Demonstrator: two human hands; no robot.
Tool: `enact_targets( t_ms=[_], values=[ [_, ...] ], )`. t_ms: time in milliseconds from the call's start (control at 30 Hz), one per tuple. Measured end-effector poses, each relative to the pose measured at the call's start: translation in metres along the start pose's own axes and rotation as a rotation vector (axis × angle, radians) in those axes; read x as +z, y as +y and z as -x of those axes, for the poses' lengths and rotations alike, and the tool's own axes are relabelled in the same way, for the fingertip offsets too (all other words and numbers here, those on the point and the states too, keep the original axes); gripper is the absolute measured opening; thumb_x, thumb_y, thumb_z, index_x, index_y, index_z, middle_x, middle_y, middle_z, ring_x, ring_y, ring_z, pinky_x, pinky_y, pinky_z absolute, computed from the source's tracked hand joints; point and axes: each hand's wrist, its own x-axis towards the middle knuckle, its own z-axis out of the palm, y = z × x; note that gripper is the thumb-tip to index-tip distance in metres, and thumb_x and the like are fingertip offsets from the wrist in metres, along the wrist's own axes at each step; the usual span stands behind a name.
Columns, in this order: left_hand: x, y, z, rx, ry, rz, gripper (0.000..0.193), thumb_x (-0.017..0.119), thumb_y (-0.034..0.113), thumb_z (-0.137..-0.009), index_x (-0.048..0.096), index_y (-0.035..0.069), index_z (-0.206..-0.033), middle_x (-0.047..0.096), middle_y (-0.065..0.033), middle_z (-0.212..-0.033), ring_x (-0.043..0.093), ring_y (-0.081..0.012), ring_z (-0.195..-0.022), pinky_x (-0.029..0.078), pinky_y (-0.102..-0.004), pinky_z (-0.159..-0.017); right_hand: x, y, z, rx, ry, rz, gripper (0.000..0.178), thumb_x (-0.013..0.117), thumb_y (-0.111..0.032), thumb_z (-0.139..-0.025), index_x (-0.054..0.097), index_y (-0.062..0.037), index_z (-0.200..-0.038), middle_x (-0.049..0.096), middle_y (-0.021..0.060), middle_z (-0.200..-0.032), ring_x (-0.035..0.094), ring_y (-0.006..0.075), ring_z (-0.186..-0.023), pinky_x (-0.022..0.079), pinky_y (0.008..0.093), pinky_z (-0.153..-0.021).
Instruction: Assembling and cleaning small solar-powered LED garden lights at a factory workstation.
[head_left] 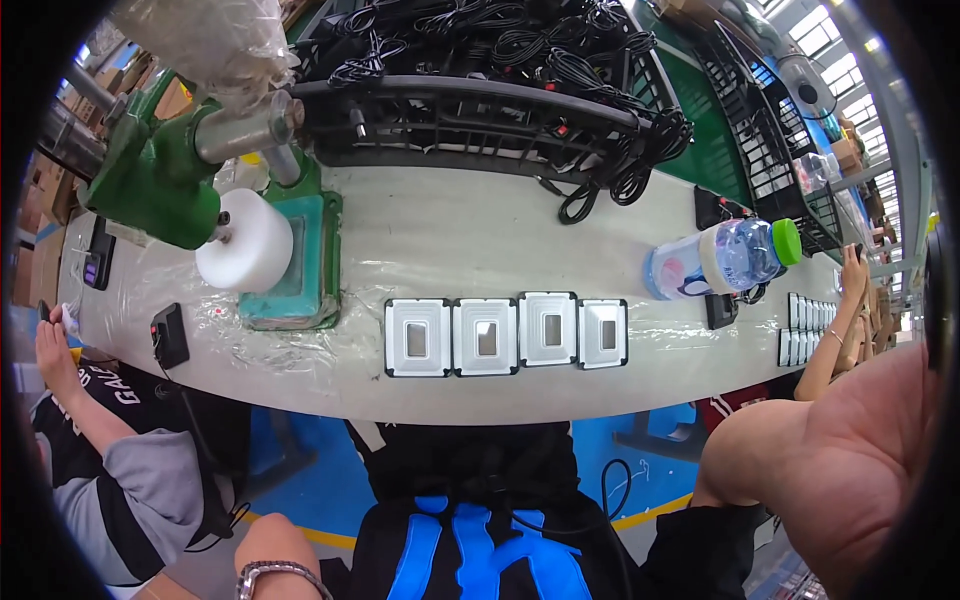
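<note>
Four white square panels with black frames [505, 335] lie in a row on the pale table [450, 240], straight ahead of me. My left hand [272, 535] is low at the bottom edge, a metal watch on its wrist; only its back shows, and its fingers are hidden. Nothing lies near it. My right arm [830, 470] is bent and raised close to the camera at the lower right. Its hand is out of the picture.
A green machine [160, 180] with a white roll [245, 252] stands on the left. Black crates of coiled cables [500, 60] fill the back. A water bottle [725, 258] lies at the right. Co-workers sit at the left [90, 440] and right [848, 320].
</note>
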Motion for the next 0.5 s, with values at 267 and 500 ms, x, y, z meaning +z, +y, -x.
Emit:
enact_targets(
  t_ms=[267, 500],
  values=[
    [-0.009, -0.051, 0.001, -0.448, 0.129, 0.132, 0.046, 0.043, 0.041, -0.093, 0.051, 0.005, -0.120, 0.053, -0.0088, -0.116, 0.047, -0.0281, -0.108, 0.031, -0.0412, -0.095, 0.034, 0.014, -0.008, 0.093, 0.018, -0.031, 0.057, 0.061, -0.033, -0.087, 0.046, -0.0010, -0.132, 0.058, 0.0133, -0.108, 0.056, 0.0247, -0.102, 0.044, 0.0348, -0.089],
    [-0.017, -0.065, 0.050, -0.850, 0.326, 0.368, 0.081, 0.033, 0.069, -0.091, 0.033, 0.008, -0.145, 0.040, -0.0105, -0.144, 0.038, -0.0267, -0.126, 0.024, -0.0458, -0.108, 0.061, 0.035, -0.021, 0.182, 0.017, -0.188, 0.055, 0.061, -0.030, -0.087, 0.046, -0.0011, -0.132, 0.059, 0.0130, -0.108, 0.057, 0.0239, -0.101, 0.045, 0.0341, -0.088]
  ],
)
